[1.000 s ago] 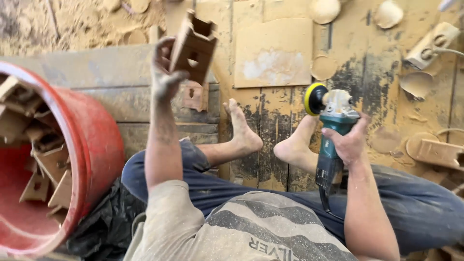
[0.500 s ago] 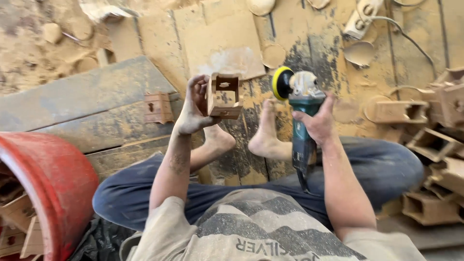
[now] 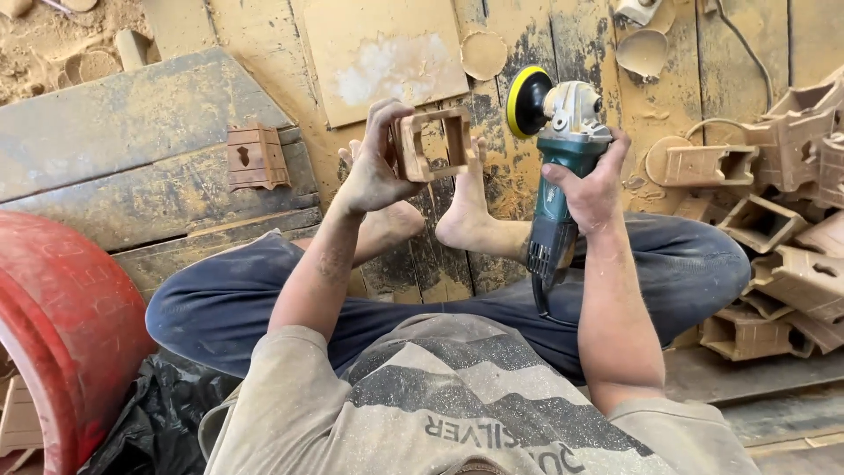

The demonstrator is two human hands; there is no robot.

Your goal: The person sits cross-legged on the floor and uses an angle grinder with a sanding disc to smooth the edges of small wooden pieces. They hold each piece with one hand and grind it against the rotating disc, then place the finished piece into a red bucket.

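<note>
The left hand (image 3: pixel 376 176) grips a small hollow wooden block (image 3: pixel 432 143), fingers curled round its left edge, holding it up in front of the person's bare feet (image 3: pixel 466 220). The block is a square frame, open through the middle, tilted slightly toward the camera. The right hand (image 3: pixel 591 180) is closed round the teal body of an angle grinder (image 3: pixel 563 167), whose yellow-rimmed sanding disc (image 3: pixel 526 100) stands just right of the block, near it but apart. The grinder's cord end hangs down over the person's crossed legs.

The person sits cross-legged on a dusty plank floor (image 3: pixel 527 53). To the right lies a pile of similar wooden pieces (image 3: pixel 782 255). To the left, one carved piece (image 3: pixel 257 156) rests on grey boards (image 3: pixel 132 149), and a red bucket (image 3: pixel 61 325) stands at the lower left edge beside black plastic sheeting (image 3: pixel 149 422). A flat square board (image 3: pixel 382 53) lies on the floor beyond the hands.
</note>
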